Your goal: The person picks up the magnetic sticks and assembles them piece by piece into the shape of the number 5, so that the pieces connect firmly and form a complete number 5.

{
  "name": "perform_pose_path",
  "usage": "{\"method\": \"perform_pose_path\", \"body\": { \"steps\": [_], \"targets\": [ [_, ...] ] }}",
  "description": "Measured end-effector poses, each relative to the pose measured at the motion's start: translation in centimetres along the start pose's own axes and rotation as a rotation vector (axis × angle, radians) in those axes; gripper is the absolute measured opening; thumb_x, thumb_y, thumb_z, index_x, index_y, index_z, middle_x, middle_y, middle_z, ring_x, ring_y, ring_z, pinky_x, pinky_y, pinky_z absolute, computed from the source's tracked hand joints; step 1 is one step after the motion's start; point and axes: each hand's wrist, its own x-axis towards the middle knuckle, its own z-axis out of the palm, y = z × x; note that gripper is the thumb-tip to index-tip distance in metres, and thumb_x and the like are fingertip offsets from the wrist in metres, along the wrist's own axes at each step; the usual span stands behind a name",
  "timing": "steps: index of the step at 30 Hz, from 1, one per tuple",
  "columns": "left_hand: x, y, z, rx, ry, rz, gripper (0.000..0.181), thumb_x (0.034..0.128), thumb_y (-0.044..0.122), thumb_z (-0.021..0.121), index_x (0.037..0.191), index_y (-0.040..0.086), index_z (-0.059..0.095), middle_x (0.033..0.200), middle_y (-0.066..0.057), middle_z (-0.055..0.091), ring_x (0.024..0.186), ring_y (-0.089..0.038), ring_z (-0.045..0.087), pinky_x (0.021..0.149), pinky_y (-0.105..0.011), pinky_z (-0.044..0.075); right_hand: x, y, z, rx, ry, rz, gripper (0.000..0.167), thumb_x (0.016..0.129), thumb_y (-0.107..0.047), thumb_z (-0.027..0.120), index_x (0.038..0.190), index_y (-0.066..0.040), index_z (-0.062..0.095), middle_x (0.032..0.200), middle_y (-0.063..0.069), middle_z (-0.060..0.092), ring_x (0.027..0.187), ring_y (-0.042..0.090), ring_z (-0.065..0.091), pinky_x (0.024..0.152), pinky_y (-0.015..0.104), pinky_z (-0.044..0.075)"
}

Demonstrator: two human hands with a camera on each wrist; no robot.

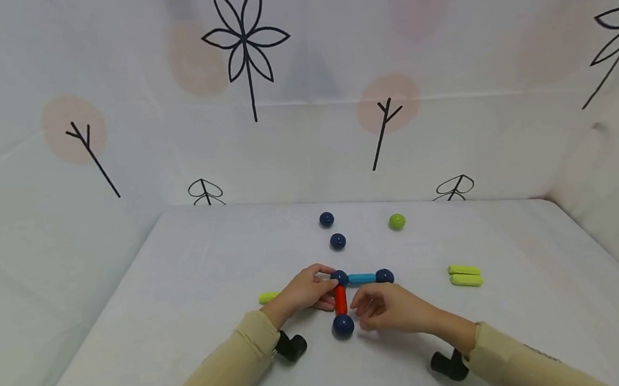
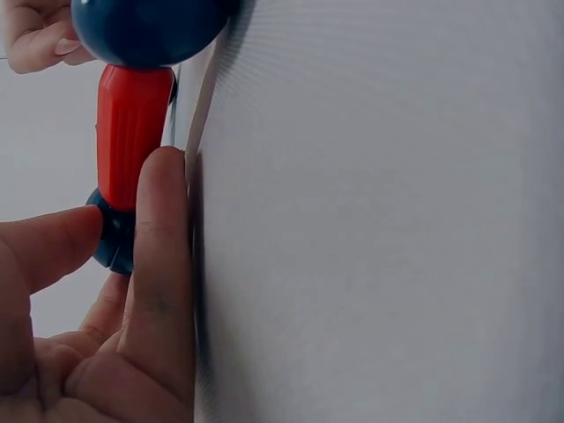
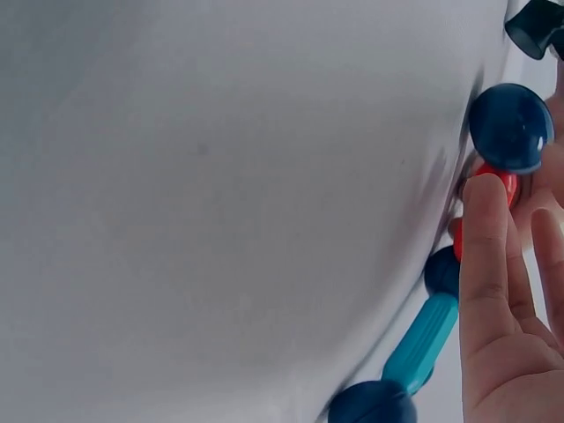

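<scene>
An L-shaped piece of toy rods and balls lies on the white table. Its corner is a navy ball (image 1: 339,278), pinched by my left hand (image 1: 308,291) between thumb and fingers. From that corner a red rod (image 1: 340,300) runs toward me to a second navy ball (image 1: 343,326). A light-blue rod (image 1: 362,278) goes right to a third navy ball (image 1: 385,276). My right hand (image 1: 390,309) hovers just right of the red rod, fingers loosely bent and holding nothing. The left wrist view shows the red rod (image 2: 132,132) joined to balls at both ends.
Farther back lie two loose navy balls (image 1: 338,241) and a green ball (image 1: 397,221). Two yellow-green rods (image 1: 466,279) sit side by side at the right. Another yellow-green rod (image 1: 268,297) is partly hidden by my left hand. A patterned white cloth (image 1: 305,150) rises behind the table.
</scene>
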Motion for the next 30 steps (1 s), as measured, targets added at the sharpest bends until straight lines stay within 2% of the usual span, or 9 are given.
{"method": "perform_pose_path", "body": {
  "steps": [12, 24, 30],
  "targets": [
    [0.1, 0.0, 0.0, 0.003, 0.012, -0.012, 0.037, 0.1011, 0.014, 0.059, 0.135, 0.003, 0.051, 0.093, -0.010, 0.065, 0.070, -0.016, 0.067, 0.067, -0.029, 0.059, -1.2, 0.7, -1.2, -0.025, 0.056, 0.032, 0.025, 0.088, -0.004, 0.074, 0.110, 0.000, 0.063, 0.101, 0.008, 0.067, 0.089, 0.021, 0.065, 0.078, 0.023, 0.055],
    [0.1, -0.2, 0.2, -0.014, 0.014, 0.006, 0.038, 0.1010, 0.014, 0.059, 0.136, 0.002, 0.050, 0.093, -0.011, 0.065, 0.070, -0.016, 0.067, 0.067, -0.030, 0.059, -2.9, 1.4, -2.6, -0.031, 0.127, 0.050, 0.027, 0.088, -0.003, 0.074, 0.112, 0.002, 0.063, 0.103, 0.011, 0.067, 0.093, 0.026, 0.063, 0.076, 0.022, 0.054],
    [0.1, -0.2, 0.1, -0.008, 0.016, -0.003, 0.038, 0.1009, 0.014, 0.060, 0.136, 0.002, 0.051, 0.093, -0.010, 0.065, 0.070, -0.016, 0.067, 0.067, -0.029, 0.059, -3.8, 1.8, -3.2, -0.035, 0.158, 0.050, 0.026, 0.088, -0.001, 0.072, 0.112, 0.002, 0.063, 0.103, 0.011, 0.067, 0.092, 0.024, 0.063, 0.075, 0.023, 0.054]
  ]
}}
